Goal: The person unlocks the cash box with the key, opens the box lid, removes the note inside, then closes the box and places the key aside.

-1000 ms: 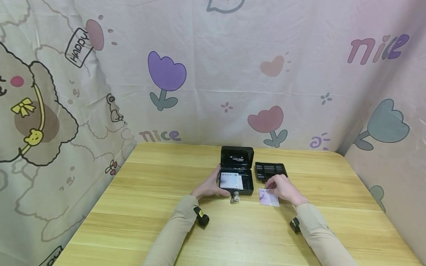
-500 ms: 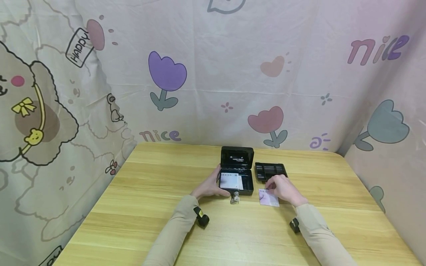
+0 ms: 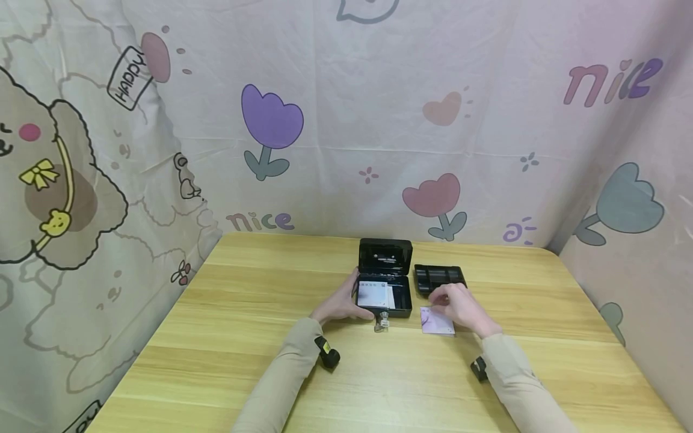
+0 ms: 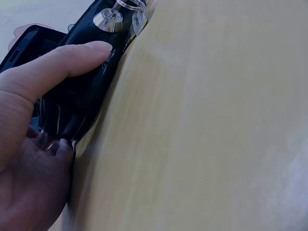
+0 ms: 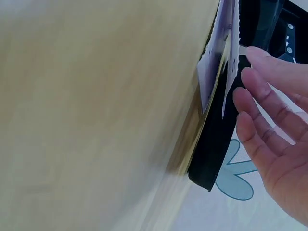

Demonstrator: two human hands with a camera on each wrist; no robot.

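Observation:
A small black cash box (image 3: 399, 313) stands on the table with its lid (image 3: 385, 256) raised. Inside lie a pale printed card (image 3: 373, 294) and a narrower white slip (image 3: 391, 297). My left hand (image 3: 342, 302) grips the box at its left front corner, the thumb (image 4: 79, 58) pressing the front wall beside the silver lock (image 4: 109, 20). Keys (image 3: 382, 323) hang from the lock. To the right, my right hand (image 3: 461, 305) pinches the far edge of a pinkish card (image 3: 437, 322). The right wrist view shows it tilted up, with another scalloped-edged card (image 5: 208, 72) lying beneath.
A black compartment tray (image 3: 433, 273) lies right of the box, just beyond my right hand. Printed fabric hangs behind the wooden table (image 3: 260, 270) and along both sides. Each sleeve bears a small wrist camera.
My right hand has shifted very slightly, and the pinkish card has risen a little with it. The left hand and the box stay still.

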